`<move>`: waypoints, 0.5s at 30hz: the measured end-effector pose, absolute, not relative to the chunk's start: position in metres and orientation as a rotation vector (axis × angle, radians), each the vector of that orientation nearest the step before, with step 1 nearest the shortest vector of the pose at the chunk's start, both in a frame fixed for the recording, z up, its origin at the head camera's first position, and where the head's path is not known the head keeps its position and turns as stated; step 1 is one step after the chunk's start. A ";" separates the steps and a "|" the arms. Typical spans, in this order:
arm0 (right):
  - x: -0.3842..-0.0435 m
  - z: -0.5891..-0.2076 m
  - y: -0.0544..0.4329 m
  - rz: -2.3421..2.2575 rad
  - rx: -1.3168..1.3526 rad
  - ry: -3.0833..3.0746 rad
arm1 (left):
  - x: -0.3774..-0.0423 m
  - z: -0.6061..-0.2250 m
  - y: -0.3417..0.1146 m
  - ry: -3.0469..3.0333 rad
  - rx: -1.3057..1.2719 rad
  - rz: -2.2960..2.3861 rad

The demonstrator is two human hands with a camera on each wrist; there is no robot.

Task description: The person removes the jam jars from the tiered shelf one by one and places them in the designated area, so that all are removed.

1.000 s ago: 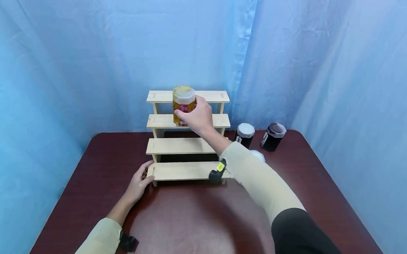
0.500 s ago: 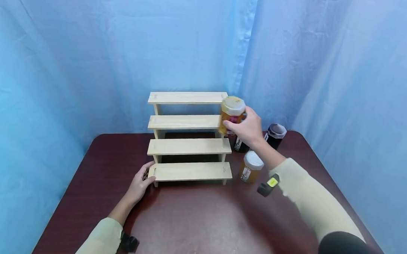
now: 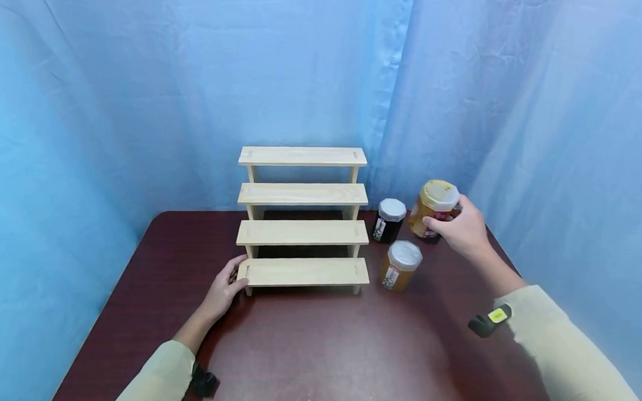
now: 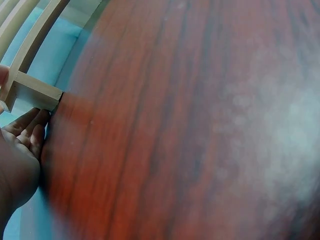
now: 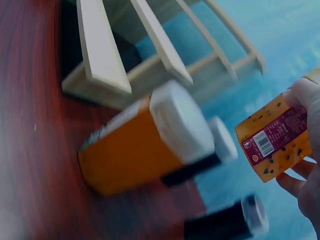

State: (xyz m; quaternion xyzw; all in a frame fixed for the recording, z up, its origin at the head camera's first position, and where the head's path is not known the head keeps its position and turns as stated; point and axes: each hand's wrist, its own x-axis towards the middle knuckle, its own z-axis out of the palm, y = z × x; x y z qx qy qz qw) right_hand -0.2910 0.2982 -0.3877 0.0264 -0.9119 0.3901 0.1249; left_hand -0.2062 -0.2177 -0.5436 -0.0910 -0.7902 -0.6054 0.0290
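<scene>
A pale wooden four-step display stand (image 3: 304,231) stands near the table's back edge. My left hand (image 3: 223,287) grips the left end of its lowest step, thumb on top; in the left wrist view, fingers (image 4: 31,125) curl beside the stand's leg. My right hand (image 3: 464,226) holds an amber jar (image 3: 425,220) with dark seeds, a purple label and a pale lid. The jar is raised at the back right, in front of a dark jar (image 5: 222,222) that it mostly hides in the head view.
Right of the stand, another dark jar (image 3: 389,220) with a white lid and an orange jar (image 3: 400,265) with a white lid stand on the dark red-brown table (image 3: 316,348). Blue curtains (image 3: 197,102) enclose the back and sides.
My right hand has carried the amber jar from the stand's upper steps rightward to above the back right of the table. My left hand has stayed at the lowest step.
</scene>
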 end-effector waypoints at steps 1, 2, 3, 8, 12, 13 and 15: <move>-0.290 -0.390 0.304 1.129 0.074 -2.668 | -0.208 -0.548 -0.219 -2.431 -0.277 -1.871; -0.289 -0.392 0.309 1.125 0.075 -2.681 | -0.209 -0.549 -0.219 -2.424 -0.276 -1.876; -0.289 -0.395 0.315 1.123 0.078 -2.693 | -0.209 -0.550 -0.219 -2.416 -0.276 -1.883; -0.288 -0.412 0.340 1.120 0.100 -2.758 | -0.210 -0.549 -0.219 -2.413 -0.286 -1.881; -0.284 -0.427 0.354 1.143 0.113 -2.795 | -0.209 -0.547 -0.219 -2.445 -0.282 -1.871; -0.283 -0.431 0.357 1.156 0.111 -2.801 | -0.209 -0.547 -0.219 -2.448 -0.279 -1.874; -0.282 -0.438 0.360 1.169 0.104 -2.807 | -0.209 -0.547 -0.220 -2.449 -0.280 -1.871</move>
